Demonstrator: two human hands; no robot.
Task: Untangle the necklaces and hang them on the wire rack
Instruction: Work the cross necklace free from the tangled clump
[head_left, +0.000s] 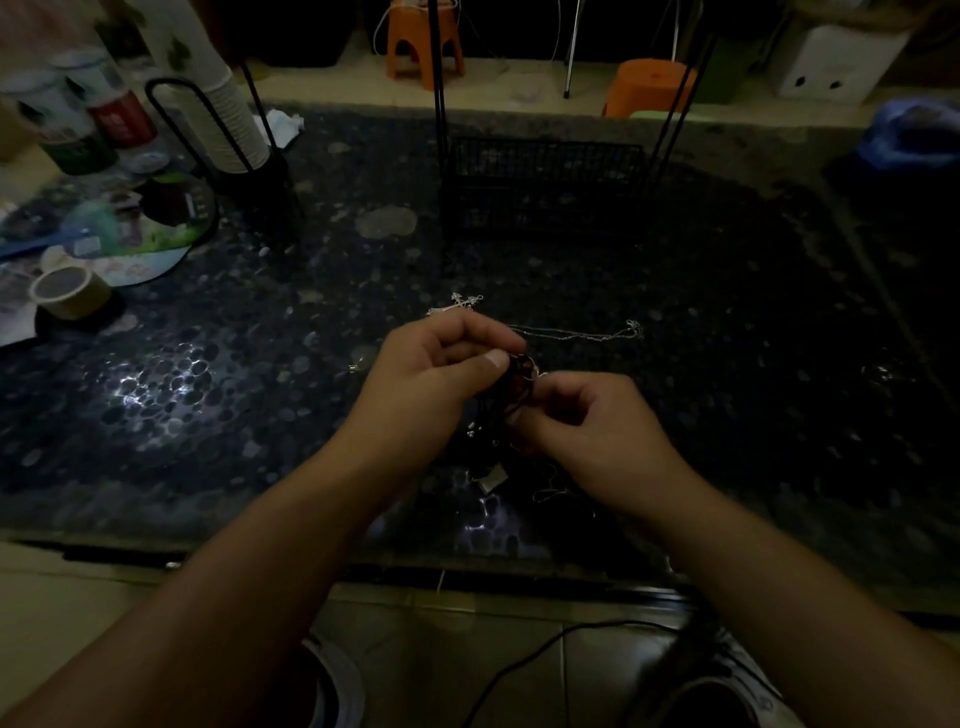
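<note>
A dark tangle of cord necklaces (511, 387) hangs between my hands above the dark pebble-patterned table (260, 395). My left hand (439, 374) pinches the top of the tangle between thumb and curled fingers. My right hand (587, 431) grips its lower right side with curled fingers. Dark cords and a small pale tag (491, 480) dangle below. A thin silver chain (576, 332) with a cross pendant (462, 302) lies on the table just beyond my hands. The black wire rack (540, 182) stands at the back centre, its thin uprights rising out of view.
A black cup holder with stacked paper cups (228, 124) stands at the back left, beside cans, a round printed fan (140, 234) and a tape roll (70, 291). Orange stools (423, 44) sit on the floor behind. A blue object (909, 135) lies at the far right.
</note>
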